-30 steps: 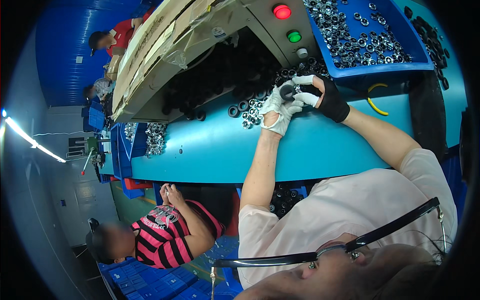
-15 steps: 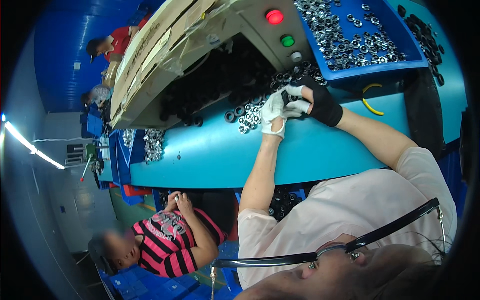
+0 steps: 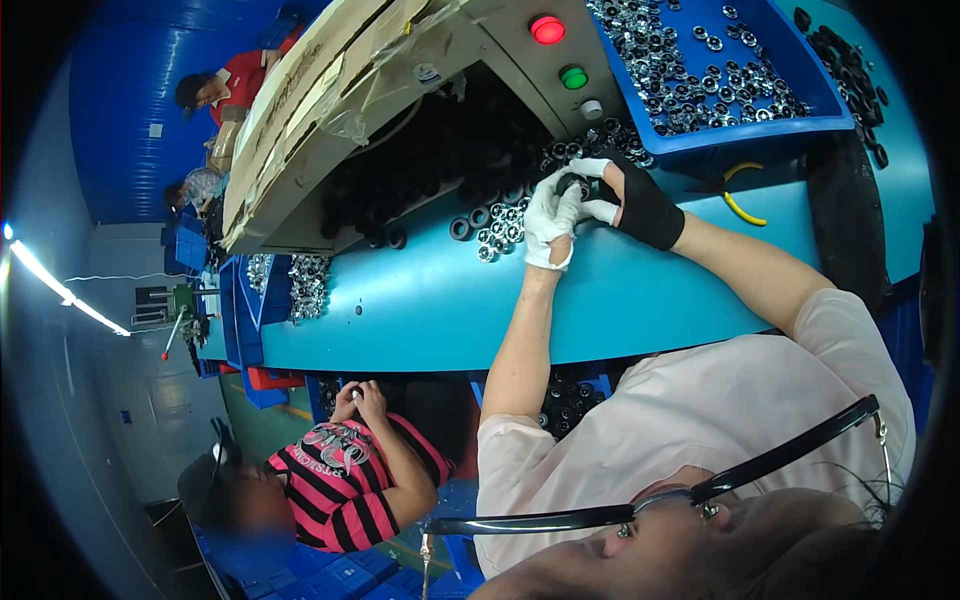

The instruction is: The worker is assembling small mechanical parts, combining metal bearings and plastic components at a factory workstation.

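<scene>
Turquoise table (image 3: 430, 310) in a room with a blue wall (image 3: 150, 110). Machine housing (image 3: 515, 60) bounds the far side, blue tray (image 3: 740, 143) the far right; table surface extends left and near. Left hand (image 3: 548, 215) and right hand (image 3: 640, 205) together grip a small black part (image 3: 573, 187) over it.

From the wearer's head (image 3: 740, 540), one fisheye camera is looking down onto the nearby tabletop (image 3: 430, 310), catching the blue wall (image 3: 115, 150) beyond it.

A small, round black piece (image 3: 573, 187), partly hidden by fingers, is held between both gloved hands (image 3: 550, 214) above the turquoise bench (image 3: 420, 315).
</scene>
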{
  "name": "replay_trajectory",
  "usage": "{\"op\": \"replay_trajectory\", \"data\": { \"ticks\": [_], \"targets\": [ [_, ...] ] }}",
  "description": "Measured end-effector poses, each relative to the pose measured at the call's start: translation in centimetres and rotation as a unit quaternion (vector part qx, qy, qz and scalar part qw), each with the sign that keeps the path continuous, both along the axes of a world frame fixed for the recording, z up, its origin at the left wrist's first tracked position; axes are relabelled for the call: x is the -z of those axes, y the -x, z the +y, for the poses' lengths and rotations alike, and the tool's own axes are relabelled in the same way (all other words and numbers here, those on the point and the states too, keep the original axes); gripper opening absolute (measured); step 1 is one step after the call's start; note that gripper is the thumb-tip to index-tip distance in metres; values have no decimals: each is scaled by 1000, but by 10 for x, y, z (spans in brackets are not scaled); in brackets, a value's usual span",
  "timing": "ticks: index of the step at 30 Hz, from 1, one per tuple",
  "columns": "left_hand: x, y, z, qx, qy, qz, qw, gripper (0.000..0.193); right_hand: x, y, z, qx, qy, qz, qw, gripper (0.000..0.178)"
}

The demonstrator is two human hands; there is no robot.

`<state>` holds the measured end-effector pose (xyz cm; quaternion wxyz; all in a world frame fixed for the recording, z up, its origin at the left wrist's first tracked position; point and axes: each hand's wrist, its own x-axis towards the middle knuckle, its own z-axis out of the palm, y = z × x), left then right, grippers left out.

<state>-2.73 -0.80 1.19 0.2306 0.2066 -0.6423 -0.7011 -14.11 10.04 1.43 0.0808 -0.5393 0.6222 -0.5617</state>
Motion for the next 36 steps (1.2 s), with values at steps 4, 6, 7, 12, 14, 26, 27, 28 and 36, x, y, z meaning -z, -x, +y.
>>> {"op": "replay_trajectory", "data": {
  "ticks": [4,6,7,12,14,26,27,28,36],
  "targets": [
    [-1,-3,-3,16,4,-25,1000,37,3,-2,-2,-4,35,30,999,37],
    [5,-5,-6,27,-67,0,997,39,3,-2,-4,0,35,31,999,34],
    [6,-5,-6,40,-139,24,989,40,3,-2,-4,-10,42,15,999,33],
    [6,0,-1,74,-218,51,972,42,5,5,3,-26,54,0,998,29],
    [6,2,0,71,-224,52,971,43,7,9,5,-45,41,-37,997,29],
    [-15,0,-4,31,156,-15,987,37,0,11,-8,-26,-45,134,990,44],
    [-5,11,2,-11,158,14,987,43,2,21,0,-26,-56,128,990,42],
    [11,18,4,-63,160,29,985,49,13,27,-1,-32,-60,100,993,39],
    [13,13,6,-114,190,-36,975,35,16,31,-12,-84,-82,77,990,29]
  ]
}}
